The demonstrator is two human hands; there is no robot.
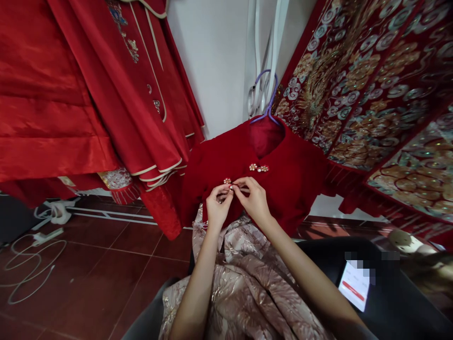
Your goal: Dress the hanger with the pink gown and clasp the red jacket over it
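Bare forearms rise from the bottom edge of the head view over a crumpled pink-beige brocade (247,278) with a metallic leaf weave. Above it, the left hand (217,208) and right hand (255,200) meet fingertip to fingertip, both pinched shut on a small floral clasp (227,181) of pearls and gilt petals. It sits on the front opening of a dark red velvet jacket (293,184), soft and matte, which hangs on a lilac hanger (266,94). A second clasp (258,168) lies closed just below the round neckline. Glossy red satin robes (106,94) with cream piping hang at left; stiff panels (371,89) thick with gold and silver scrollwork slant at right. White cable (28,264) loops on brown floor tiles (92,283)
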